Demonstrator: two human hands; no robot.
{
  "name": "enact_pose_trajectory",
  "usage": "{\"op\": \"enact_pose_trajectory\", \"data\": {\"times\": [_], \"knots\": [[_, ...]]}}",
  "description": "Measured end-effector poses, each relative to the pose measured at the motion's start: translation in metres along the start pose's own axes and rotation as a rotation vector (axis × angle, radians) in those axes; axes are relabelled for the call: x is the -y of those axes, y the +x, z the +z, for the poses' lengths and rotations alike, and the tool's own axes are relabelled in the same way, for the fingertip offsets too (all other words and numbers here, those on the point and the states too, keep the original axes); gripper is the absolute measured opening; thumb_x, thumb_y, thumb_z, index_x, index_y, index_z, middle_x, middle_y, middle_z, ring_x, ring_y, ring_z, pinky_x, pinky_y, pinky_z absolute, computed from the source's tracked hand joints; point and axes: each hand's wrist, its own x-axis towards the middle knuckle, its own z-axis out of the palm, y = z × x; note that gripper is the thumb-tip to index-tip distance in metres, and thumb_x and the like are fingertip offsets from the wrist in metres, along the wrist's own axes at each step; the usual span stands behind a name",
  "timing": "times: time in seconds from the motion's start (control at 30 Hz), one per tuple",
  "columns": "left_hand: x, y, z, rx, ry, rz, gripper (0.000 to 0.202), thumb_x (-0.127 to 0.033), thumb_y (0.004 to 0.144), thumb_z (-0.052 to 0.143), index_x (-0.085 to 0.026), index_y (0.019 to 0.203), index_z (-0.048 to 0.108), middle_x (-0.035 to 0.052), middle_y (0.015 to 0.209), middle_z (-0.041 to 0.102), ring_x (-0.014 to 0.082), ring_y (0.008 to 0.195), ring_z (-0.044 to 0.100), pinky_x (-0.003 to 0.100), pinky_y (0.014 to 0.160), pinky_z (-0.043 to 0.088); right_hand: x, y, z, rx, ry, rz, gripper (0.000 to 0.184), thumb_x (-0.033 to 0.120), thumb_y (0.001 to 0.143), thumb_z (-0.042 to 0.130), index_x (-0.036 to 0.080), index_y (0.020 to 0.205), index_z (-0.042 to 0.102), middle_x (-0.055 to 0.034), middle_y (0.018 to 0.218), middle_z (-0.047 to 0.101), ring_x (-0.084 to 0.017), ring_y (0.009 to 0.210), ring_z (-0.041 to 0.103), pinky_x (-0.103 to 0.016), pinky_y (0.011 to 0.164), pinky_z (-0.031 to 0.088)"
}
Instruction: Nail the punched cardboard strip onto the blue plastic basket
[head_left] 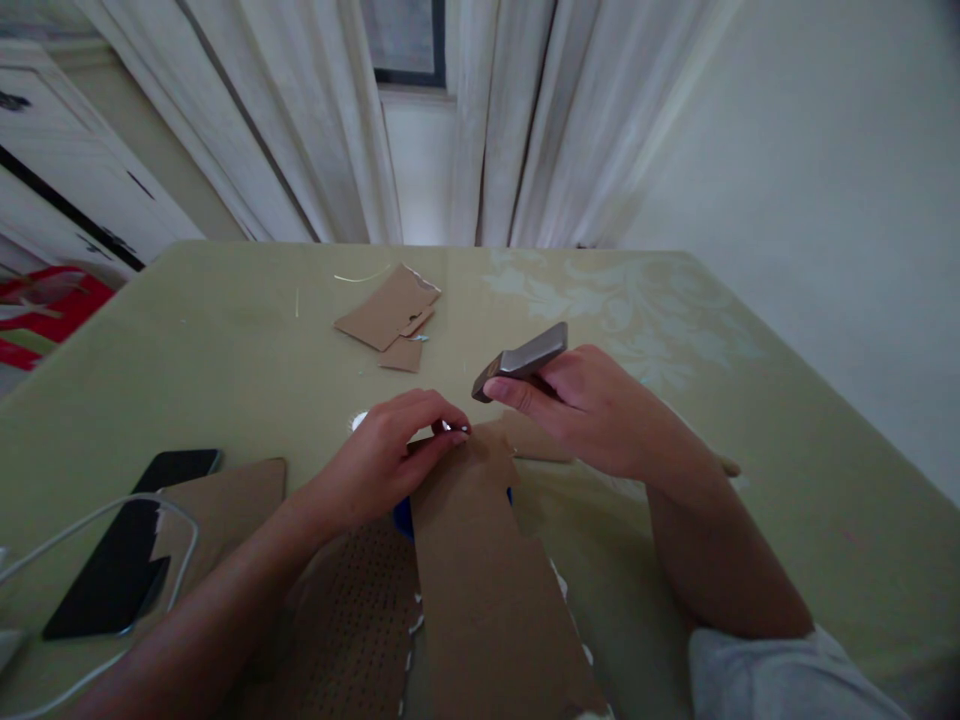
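Observation:
My right hand (592,405) is closed around a grey utility knife handle (523,360), held just above the table. My left hand (390,455) pinches a small shiny metal piece (452,428), perhaps a blade, at the top edge of a long cardboard strip (487,590). The strip runs from near my body to the two hands. A blue object (403,517) peeks out under the strip beside my left wrist.
A green table (225,360) carries cardboard scraps (390,315) at the far middle. A black phone (135,545) and a white cable (90,520) lie at the left on another cardboard sheet (240,495). A perforated brown board (352,625) lies near me. Curtains hang behind.

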Motion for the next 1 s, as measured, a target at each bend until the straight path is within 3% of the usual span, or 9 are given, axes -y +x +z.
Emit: {"op": "enact_pose_trajectory", "data": {"times": [0.33,1.0], "knots": [[-0.0032,0.0016,-0.0026,0.008,0.036,0.032,0.013,-0.021,0.108,0.063,-0.021,0.103,0.075,0.0023,0.095,0.079,0.0174,0.088,0.072,0.028,0.081,0.052,-0.0004,0.0010,0.0010,0.011,-0.040,-0.024,0.035,0.044,0.111,0.064,0.021,0.089,0.080,-0.0021,0.080,0.076,-0.017,0.070,0.060,-0.033,0.071,0.036],[0.0002,0.0004,-0.0035,0.043,0.054,0.030,0.019,-0.018,0.111,0.057,-0.022,0.105,0.074,0.0028,0.100,0.079,0.0183,0.093,0.073,0.029,0.084,0.053,0.0004,0.0008,0.0037,0.031,-0.025,-0.043,0.034,0.044,0.112,0.064,0.022,0.092,0.081,-0.0020,0.082,0.077,-0.017,0.072,0.062,-0.032,0.072,0.036]]}}
